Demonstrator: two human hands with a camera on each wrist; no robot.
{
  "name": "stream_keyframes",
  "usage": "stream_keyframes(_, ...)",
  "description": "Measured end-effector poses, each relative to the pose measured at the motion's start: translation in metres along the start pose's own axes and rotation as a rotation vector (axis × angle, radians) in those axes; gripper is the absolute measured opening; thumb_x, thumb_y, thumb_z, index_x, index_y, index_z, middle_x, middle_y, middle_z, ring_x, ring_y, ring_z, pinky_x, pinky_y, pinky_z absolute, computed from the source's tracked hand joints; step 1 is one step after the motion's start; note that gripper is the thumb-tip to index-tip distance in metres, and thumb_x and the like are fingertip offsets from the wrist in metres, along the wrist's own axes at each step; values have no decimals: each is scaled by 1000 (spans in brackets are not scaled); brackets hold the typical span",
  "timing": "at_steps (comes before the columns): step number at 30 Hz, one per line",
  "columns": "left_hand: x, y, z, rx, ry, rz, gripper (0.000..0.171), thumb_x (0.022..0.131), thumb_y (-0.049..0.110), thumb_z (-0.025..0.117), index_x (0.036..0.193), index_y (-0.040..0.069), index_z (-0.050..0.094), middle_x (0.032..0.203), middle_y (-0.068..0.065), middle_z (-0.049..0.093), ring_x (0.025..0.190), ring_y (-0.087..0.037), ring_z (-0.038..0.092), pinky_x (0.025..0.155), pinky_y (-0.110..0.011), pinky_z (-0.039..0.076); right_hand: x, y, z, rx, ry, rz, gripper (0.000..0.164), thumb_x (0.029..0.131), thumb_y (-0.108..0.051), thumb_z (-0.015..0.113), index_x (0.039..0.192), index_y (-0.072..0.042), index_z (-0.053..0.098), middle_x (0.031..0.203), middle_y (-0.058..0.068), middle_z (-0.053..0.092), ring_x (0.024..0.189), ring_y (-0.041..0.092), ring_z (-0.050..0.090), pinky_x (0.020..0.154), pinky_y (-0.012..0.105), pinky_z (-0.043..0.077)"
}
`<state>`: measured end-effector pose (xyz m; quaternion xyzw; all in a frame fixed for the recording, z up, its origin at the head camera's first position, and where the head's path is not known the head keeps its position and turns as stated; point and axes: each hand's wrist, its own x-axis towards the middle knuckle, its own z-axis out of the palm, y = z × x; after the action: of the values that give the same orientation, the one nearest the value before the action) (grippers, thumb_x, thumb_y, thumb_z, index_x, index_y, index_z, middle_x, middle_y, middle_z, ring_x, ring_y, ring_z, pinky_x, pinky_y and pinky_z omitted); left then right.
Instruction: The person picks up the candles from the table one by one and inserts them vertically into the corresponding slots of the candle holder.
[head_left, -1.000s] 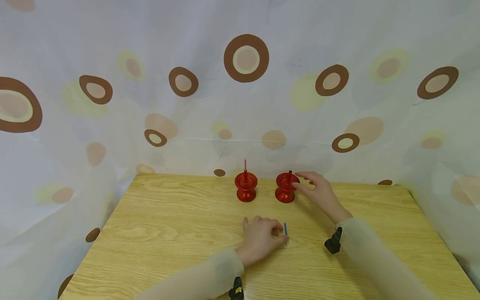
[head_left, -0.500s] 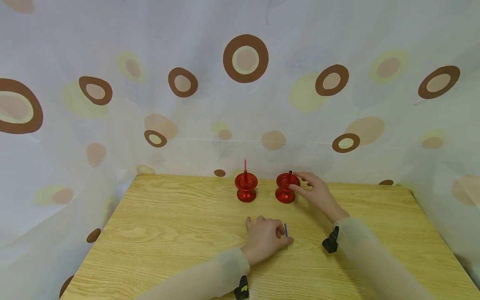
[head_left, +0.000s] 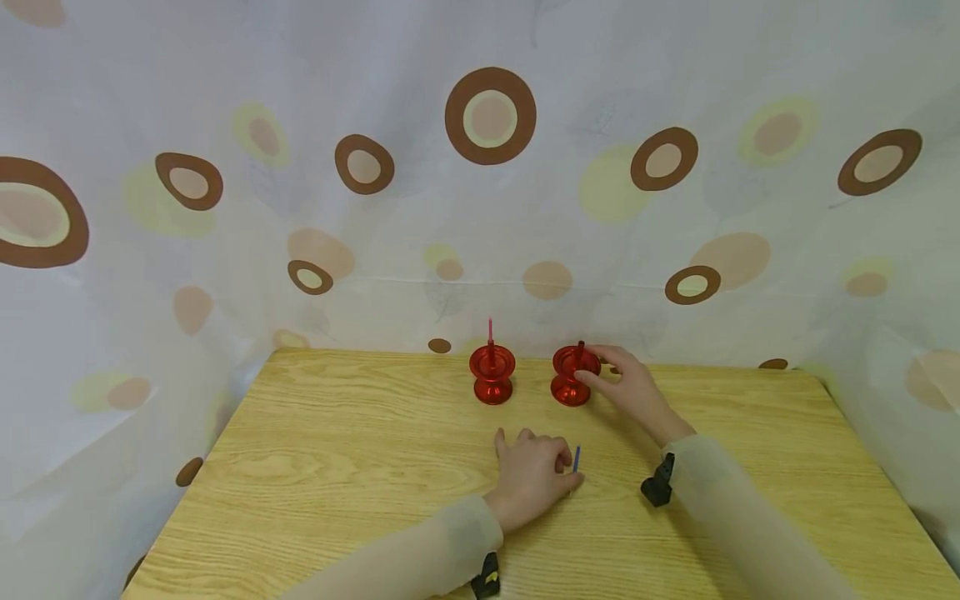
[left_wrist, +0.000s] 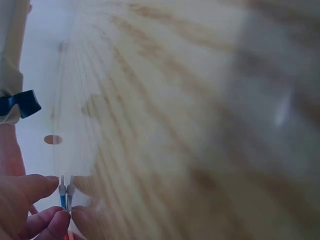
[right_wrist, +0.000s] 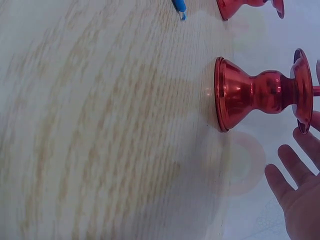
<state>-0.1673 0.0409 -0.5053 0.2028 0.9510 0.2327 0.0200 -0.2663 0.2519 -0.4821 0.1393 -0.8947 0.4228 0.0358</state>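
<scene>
Two shiny red candle holders stand upright at the back of the table. The left candle holder (head_left: 492, 390) carries a thin pink candle (head_left: 491, 330); only a short red socket rises from the right candle holder (right_wrist: 257, 92). My right hand (head_left: 637, 396) holds that one by its dish, thumb in front and fingers behind, with the other fingers spread. Nearer the front, my left hand (head_left: 528, 477) is low over the table around a small blue candle (head_left: 577, 458). Thumb and fingers stay apart, with the candle (left_wrist: 63, 199) between them; the thumb partly hides it in the head view.
A pale wood-grain table (head_left: 337, 442) lies under both hands. Behind it and along the sides hangs a white curtain (head_left: 420, 208) with brown and beige circles. Black wrist cameras sit on both sleeves.
My left hand has shifted slightly right, and the blue candle's far end has swung from leaning left to leaning right. My right thumb has slid a little left across the holder's dish.
</scene>
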Motion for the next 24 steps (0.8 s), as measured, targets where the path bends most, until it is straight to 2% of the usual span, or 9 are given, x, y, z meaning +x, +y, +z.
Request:
stream_keyframes(4, 3, 2, -1, 28, 4, 13, 22, 92, 47, 78, 85, 28, 69, 70, 19, 53, 80, -9, 49, 106, -80, 28, 0, -1, 0, -1, -5, 1, 59, 101, -32, 72, 149, -2, 55, 151, 21, 53, 139, 40, 48, 110, 60, 42)
stream_keyframes(12, 4, 5, -6, 107, 20, 20, 12, 91, 33, 80, 84, 26, 74, 66, 18, 57, 83, -14, 57, 105, -80, 30, 0, 0, 1, 4, -3, -16, 56, 101, -32, 71, 147, -3, 57, 150, 19, 55, 138, 39, 49, 109, 59, 43)
stream_keyframes(17, 6, 4, -9, 210, 22, 27, 14, 90, 32, 80, 79, 26, 73, 68, 15, 63, 83, -16, 61, 105, -77, 34, 0, 0, 0, 5, 5, -24, 53, 102, -31, 70, 146, -3, 58, 149, 19, 56, 137, 39, 50, 108, 60, 44)
stream_keyframes(24, 11, 4, -16, 305, -24, 45, 21, 90, 28, 78, 73, 21, 67, 73, 6, 67, 85, -19, 64, 106, -71, 37, 1, -1, -1, 1, -18, -17, 57, 102, -31, 70, 148, -1, 55, 151, 21, 53, 138, 41, 48, 109, 61, 43)
